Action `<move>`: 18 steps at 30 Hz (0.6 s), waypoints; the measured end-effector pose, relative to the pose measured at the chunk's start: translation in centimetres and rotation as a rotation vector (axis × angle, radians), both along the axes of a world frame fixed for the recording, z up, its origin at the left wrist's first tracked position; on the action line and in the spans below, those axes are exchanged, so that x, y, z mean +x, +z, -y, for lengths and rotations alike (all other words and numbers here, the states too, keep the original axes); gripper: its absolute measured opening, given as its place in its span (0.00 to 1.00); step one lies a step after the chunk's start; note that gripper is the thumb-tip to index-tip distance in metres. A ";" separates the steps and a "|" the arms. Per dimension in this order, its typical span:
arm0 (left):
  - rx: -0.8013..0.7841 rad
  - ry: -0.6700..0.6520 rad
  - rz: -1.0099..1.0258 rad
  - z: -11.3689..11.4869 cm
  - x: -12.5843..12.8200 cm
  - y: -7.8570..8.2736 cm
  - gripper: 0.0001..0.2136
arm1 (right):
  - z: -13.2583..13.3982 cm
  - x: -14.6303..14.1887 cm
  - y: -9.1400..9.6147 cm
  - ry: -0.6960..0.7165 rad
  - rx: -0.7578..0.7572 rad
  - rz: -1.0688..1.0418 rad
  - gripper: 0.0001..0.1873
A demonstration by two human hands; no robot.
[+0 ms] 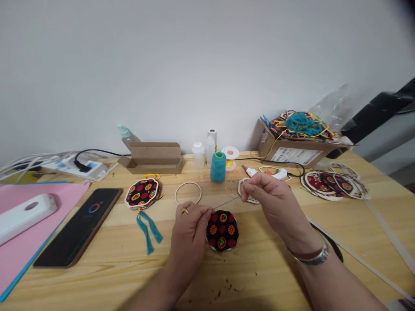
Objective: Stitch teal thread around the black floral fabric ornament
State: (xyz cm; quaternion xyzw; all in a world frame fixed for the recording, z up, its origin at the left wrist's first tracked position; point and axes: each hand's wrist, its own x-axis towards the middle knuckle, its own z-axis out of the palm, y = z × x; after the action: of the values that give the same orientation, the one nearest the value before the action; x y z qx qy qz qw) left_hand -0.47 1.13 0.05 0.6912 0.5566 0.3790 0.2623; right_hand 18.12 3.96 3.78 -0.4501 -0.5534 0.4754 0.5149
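A thin greyish strand (228,202) runs taut between my two hands. My left hand (193,231) is closed, with thumb and finger pinching the strand's near end at the upper left edge of a round black fabric piece (222,231) with red and orange flower dots. That piece lies on the table beside the hand. Higher and to the right, my right hand (272,201) pinches the strand's other end between thumb and fingertips. Behind the left hand is a thin pale ring (188,183). A pale cut-out frame (250,194) lies partly hidden behind the right hand.
At left are a phone (79,226) and a patterned piece with teal tassels (142,193). A teal thread cone (218,167), white bottles (199,155) and a glue gun (279,173) stand or lie behind. Rightward are a full carton (295,151) and stacked patterned pieces (333,183).
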 end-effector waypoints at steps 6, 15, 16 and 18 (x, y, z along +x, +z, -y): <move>0.151 0.182 -0.062 -0.2 0.0 -0.4 0.11 | 0.0 0.3 0.3 -0.136 0.057 0.135 0.08; -0.521 -0.170 0.530 1.6 0.7 0.9 0.14 | 1.3 -1.8 -0.9 -0.053 0.183 0.222 0.05; -0.666 -0.227 0.655 1.5 0.7 0.8 0.16 | 1.6 -1.9 -0.9 0.007 0.223 0.280 0.05; -0.844 -0.259 0.869 1.2 0.8 0.6 0.17 | 2.0 -2.1 -0.7 0.161 0.313 0.415 0.06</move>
State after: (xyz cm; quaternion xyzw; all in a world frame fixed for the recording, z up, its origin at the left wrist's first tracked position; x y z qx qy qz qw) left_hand 0.34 -0.07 0.65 0.3722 0.4126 0.3381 0.7596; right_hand 16.05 1.95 3.04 -0.4071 -0.7479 0.3211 0.4144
